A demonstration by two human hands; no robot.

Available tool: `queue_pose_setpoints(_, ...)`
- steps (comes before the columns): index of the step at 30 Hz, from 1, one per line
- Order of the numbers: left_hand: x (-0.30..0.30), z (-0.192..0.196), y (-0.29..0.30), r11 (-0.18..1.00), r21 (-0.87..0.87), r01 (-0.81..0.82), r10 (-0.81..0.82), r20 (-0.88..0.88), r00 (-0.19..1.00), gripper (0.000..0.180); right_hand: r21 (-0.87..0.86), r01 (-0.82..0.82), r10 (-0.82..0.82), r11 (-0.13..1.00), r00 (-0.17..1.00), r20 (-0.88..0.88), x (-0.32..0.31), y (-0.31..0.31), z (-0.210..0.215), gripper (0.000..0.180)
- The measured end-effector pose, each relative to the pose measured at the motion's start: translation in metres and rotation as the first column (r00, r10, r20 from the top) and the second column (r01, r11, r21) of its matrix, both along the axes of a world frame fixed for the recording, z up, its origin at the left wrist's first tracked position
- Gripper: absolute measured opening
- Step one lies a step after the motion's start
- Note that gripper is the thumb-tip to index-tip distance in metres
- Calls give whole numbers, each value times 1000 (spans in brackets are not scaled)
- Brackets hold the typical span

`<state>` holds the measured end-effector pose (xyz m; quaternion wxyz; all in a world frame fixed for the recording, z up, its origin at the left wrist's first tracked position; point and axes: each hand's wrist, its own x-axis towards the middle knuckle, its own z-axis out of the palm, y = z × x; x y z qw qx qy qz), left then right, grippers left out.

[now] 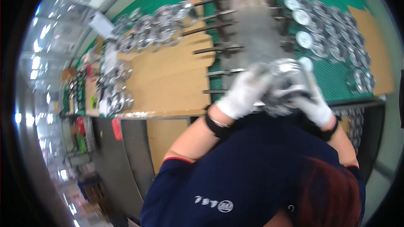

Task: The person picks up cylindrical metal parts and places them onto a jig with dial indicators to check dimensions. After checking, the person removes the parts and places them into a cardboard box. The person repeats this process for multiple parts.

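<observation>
A shiny metal piston (289, 75) is held up close to my body, at the near end of a grey metal fixture (257, 25). My left hand (245, 93), in a white glove, grips its left side. On its right side, my right hand (314, 106), also white-gloved, is closed round the lower part. Motion smears the fingers and the piston, so its finer shape is hard to read. Dark metal rods (210, 27) stick out leftward from the fixture. White round discs (304, 40) stand along its right side.
Several similar metal parts stand in rows on the green mat (336, 80) at the right. More of them (147, 31) crowd the far end of brown cardboard (164, 77) at the left, with others (121, 100) along its left edge. The table's front edge (168, 113) runs below.
</observation>
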<state>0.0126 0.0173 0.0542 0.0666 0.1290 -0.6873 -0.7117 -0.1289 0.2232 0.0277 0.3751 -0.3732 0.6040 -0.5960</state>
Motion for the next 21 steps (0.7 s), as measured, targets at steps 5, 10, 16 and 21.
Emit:
queue_pose_setpoints(5, 26, 2, -20, 888, -368, -277, 128, -381, 916, 61, 44, 529, -510, 847, 789, 343, -52, 76, -26, 44)
queue_pose_setpoints(10, 149, -39, -196, 160, -826, -540, 774, -235, 588, 81, -18, 668, -556, 744, 605, -570, -149, 176, -97, 40)
queue_pose_setpoints(16, 314, -51, -306, 231, -969, 85, 971, 235, 40, 86, 352, 691, -771, 631, 507, 386, -201, 206, -163, 34)
queue_pose_setpoints(21, 339, -59, -322, 251, -963, 96, 965, 257, 46, 77, 544, 651, -847, 529, 443, 293, -210, 184, -196, 28)
